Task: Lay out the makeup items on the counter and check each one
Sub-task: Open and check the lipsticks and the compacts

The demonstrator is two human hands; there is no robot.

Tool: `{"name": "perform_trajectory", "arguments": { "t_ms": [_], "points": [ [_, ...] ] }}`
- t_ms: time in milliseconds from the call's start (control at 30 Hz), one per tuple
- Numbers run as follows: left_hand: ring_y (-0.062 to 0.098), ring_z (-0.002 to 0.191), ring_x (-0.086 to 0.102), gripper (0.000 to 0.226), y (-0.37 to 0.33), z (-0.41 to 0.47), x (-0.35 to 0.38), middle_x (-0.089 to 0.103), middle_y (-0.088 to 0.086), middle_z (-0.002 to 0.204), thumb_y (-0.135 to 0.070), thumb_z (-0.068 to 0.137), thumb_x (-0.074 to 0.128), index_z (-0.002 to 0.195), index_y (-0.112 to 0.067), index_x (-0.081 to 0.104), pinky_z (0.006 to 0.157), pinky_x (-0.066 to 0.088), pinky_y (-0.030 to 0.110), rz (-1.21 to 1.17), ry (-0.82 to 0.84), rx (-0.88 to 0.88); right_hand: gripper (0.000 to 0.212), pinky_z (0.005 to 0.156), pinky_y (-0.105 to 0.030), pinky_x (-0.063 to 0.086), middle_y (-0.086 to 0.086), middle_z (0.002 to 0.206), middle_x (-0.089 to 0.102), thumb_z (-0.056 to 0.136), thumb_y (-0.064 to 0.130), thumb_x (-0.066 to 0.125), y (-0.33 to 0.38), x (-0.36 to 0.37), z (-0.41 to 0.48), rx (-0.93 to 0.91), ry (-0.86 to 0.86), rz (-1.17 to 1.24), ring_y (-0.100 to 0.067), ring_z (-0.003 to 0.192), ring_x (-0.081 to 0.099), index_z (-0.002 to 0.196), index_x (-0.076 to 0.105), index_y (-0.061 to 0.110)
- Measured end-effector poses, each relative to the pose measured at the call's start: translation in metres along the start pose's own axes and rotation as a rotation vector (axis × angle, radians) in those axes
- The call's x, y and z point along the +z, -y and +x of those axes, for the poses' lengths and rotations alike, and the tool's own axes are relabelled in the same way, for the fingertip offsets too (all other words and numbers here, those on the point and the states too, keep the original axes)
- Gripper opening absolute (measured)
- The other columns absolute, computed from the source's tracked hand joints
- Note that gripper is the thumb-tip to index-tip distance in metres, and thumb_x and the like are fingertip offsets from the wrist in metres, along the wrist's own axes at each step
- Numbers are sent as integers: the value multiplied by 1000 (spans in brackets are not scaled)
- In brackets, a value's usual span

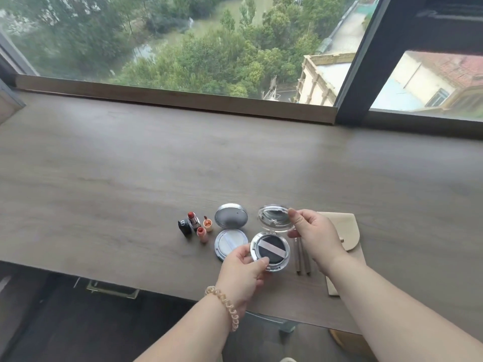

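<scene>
Already the lipstick [193,220] and silver compact [231,232] lie opened; the left hand [241,273] and right hand [312,232] pinch the dark-puff compact [270,250] (pencils [303,258] seemingly unchecked).

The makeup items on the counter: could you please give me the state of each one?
Dark-puff compact: open, held by left hand and right hand.
Silver compact: open, lying on counter.
Lipstick: uncapped, upright.
Lipstick cap: off, beside it.
Beige pouch: lying flat.
</scene>
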State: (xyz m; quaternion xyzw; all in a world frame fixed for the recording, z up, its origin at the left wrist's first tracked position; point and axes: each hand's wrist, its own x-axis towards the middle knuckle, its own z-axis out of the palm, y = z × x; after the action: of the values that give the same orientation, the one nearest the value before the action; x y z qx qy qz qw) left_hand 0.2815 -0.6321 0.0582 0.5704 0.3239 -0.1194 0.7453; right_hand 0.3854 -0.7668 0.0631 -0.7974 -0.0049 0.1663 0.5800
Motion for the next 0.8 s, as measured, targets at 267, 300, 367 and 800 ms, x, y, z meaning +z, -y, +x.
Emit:
{"name": "perform_trajectory", "arguments": {
  "t_ms": [267, 300, 367, 800],
  "points": [
    [15, 53, 59, 21, 10, 8, 4, 63, -8, 63, -20, 84, 65, 102, -28, 57, 56, 54, 28, 372, -163, 125, 32, 48, -12, 40, 4, 66, 64, 90, 44, 54, -3, 7, 14, -2, -10, -138, -11, 60, 65, 83, 66, 15],
    [13, 51, 58, 14, 11, 9, 4, 60, -13, 55, -22, 83, 65, 94, -29, 59, 61, 55, 33, 426, -176, 153, 33, 49, -15, 40, 4, 67, 64, 90, 45, 53, -3, 8, 16, -2, -17, -152, -12, 60, 65, 82, 66, 16],
    [10, 55, 60, 12, 12, 9, 5, 61, -15, 53, -26, 82, 65, 91, -31, 59, 70, 55, 36, 512, -194, 192, 35, 49, -18, 39, 5, 68, 65, 89, 47, 52, -3, 8, 18, 6, -33, -164, -13, 59, 66, 81, 66, 17],
    [19, 100, 62, 45, 12, 14, 0, 68, -3, 104, -38, 85, 60, 127, -33, 44, 84, 48, 30, 829, -308, 234, 25, 67, -31, 48, 8, 70, 66, 89, 46, 55, -12, 9, 20, 25, 23, -202, -19, 71, 68, 77, 65, 27]
  ]
}}
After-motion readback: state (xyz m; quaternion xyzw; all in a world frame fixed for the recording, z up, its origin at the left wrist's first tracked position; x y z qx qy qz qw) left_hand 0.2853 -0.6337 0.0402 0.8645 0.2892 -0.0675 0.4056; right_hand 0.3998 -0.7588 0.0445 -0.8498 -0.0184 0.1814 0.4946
